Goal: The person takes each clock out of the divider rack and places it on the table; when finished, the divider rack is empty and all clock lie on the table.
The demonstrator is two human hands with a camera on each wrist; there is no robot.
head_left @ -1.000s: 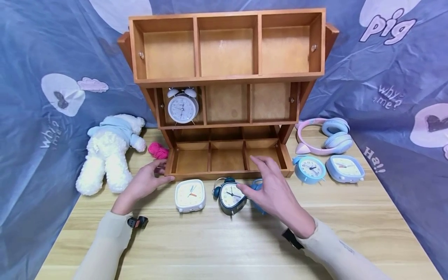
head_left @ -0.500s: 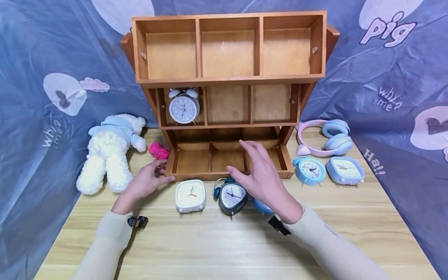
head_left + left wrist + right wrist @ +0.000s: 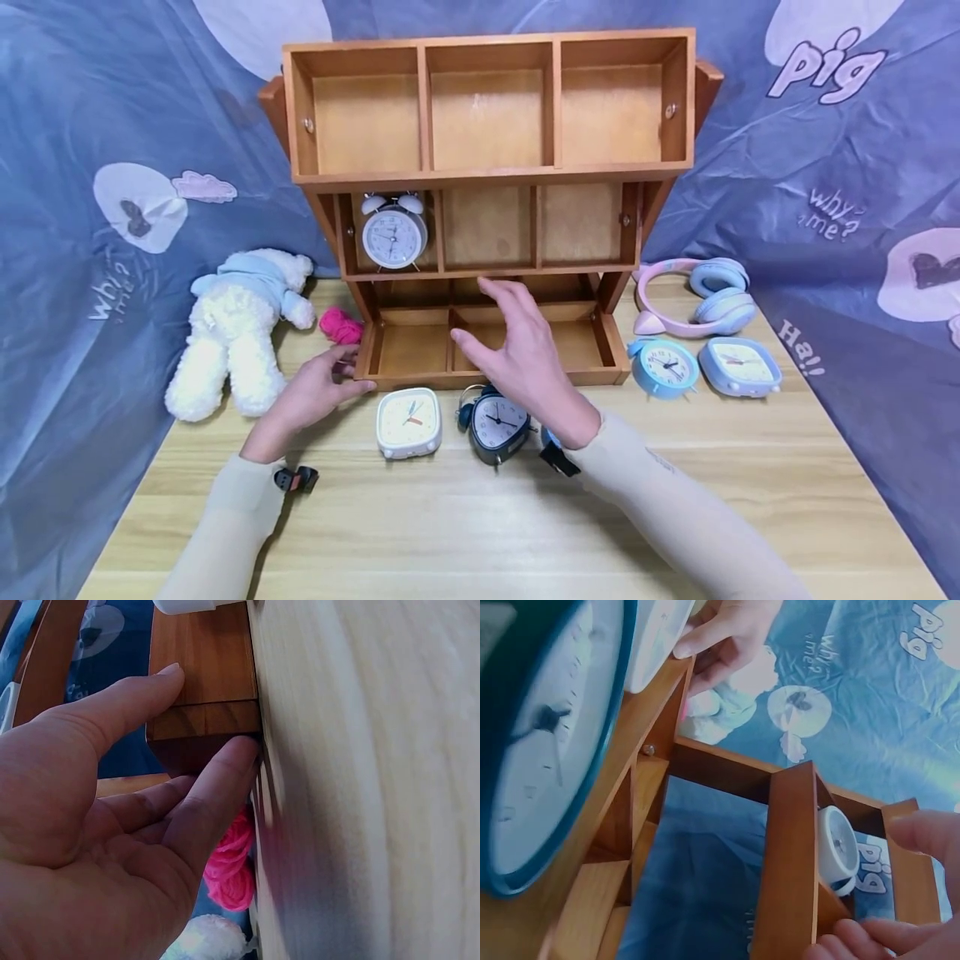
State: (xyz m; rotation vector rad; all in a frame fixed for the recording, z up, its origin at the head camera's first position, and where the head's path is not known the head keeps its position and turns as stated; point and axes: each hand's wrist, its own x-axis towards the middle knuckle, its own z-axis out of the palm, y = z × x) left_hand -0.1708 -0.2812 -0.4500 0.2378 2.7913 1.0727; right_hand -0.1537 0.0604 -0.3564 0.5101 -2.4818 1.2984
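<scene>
The left hand (image 3: pixel 318 396) holds the left front corner of a wooden three-tier shelf (image 3: pixel 420 382); in the left wrist view its thumb (image 3: pixel 135 705) lies on the front face and its fingers reach round the end. My right hand (image 3: pixel 517 354) hovers before the shelf's bottom tier, thumb and fingers spread, holding nothing. Below it stands a dark green alarm clock (image 3: pixel 497 423), large in the right wrist view. A blue clock is mostly hidden under the right wrist. A white square clock (image 3: pixel 408 422) stands near the left hand. Another white twin-bell clock (image 3: pixel 393 237) sits in the middle tier's left compartment.
On the right are a light-blue round clock (image 3: pixel 664 367), a blue square clock (image 3: pixel 740 367) and pink-and-blue headphones (image 3: pixel 720 292). At left lie a white plush bear (image 3: pixel 232 333) and pink yarn (image 3: pixel 341 326). Blue patterned cloth surrounds the wooden table (image 3: pixel 450 533).
The right hand has moved left and toward the shelf, from above the blue clock to the middle of the bottom tier. The left hand stays at the shelf corner.
</scene>
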